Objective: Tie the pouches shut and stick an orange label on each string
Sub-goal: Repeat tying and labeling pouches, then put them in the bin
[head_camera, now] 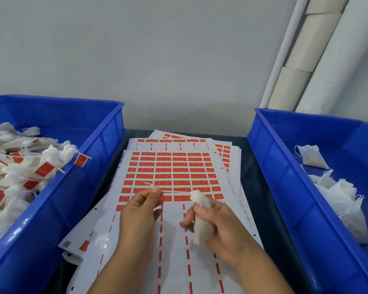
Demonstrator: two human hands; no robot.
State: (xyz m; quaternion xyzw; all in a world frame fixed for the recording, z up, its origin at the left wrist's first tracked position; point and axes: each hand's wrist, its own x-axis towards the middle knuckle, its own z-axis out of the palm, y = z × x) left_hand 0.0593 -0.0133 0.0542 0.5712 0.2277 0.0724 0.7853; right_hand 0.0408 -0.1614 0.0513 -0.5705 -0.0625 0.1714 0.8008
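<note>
Two blue bins: the left bin (106,132) holds labelled pouches, the right bin (270,145) unlabelled ones — left hand (139,206) fingers pinch the string (176,193), right hand (221,225) fingers grip a pouch (201,221).

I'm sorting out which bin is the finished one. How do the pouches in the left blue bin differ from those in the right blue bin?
The pouches in the left blue bin carry orange labels on their strings; the pouches in the right blue bin show none. The left pile is large and fills much of its bin; the right pile is small, leaving bare floor. Both are white fabric pouches.
</note>
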